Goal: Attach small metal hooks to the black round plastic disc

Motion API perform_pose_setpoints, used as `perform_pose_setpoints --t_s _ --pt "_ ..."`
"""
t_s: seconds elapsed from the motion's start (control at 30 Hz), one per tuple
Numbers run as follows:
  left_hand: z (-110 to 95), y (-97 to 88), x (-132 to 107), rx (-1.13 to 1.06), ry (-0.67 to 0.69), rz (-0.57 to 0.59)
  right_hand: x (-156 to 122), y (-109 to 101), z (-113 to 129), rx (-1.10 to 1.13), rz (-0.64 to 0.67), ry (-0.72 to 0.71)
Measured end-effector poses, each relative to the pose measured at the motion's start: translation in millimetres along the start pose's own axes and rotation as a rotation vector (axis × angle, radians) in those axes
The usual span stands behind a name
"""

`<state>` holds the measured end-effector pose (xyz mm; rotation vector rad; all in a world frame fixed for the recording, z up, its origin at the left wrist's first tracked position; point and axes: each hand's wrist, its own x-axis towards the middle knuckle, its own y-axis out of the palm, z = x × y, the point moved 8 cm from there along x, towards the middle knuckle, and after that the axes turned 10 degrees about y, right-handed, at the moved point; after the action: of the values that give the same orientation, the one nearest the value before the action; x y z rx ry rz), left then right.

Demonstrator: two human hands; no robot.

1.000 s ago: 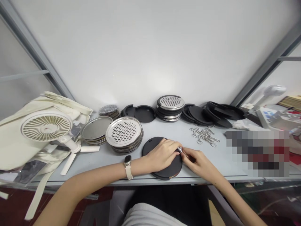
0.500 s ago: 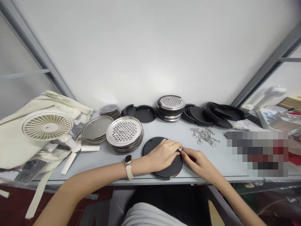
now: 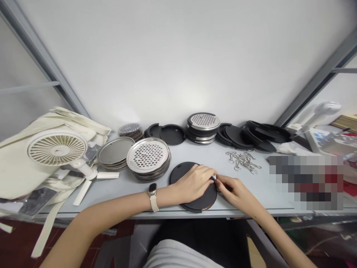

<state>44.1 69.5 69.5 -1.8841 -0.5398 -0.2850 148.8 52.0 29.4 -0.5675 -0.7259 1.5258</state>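
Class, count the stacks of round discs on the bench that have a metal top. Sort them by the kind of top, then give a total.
Large-holed stacks: 2
Plain stack: 1
Fine-mesh stack: 1
Total: 4

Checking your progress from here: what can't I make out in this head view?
Head view:
- Small silver piece: mostly hidden by the right hand, shape unclear.
- Black disc: middle covered by the left hand, underside unseen.
- Pixelated patch: blurred, contents unreadable.
- Metal clips: too small for detail.
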Motion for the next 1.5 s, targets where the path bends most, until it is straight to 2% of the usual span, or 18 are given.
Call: perform_pose_setpoints --t_s 0.77,1.17,1.5 --pt "4.5 1.6 0.4 0.019 -0.039 -0.011 0.9 -1.4 -1.0 0.014 0.001 -0.006" --pt "4.7 0.8 -0.5 -0.040 0.008 -0.057 -0.5 -1.1 1.0 0.044 0.020 0.005" --pt "3.5 0.9 0.0 -0.033 0.021 -0.032 3.7 7.0 -15.3 0.209 0.129 0.064"
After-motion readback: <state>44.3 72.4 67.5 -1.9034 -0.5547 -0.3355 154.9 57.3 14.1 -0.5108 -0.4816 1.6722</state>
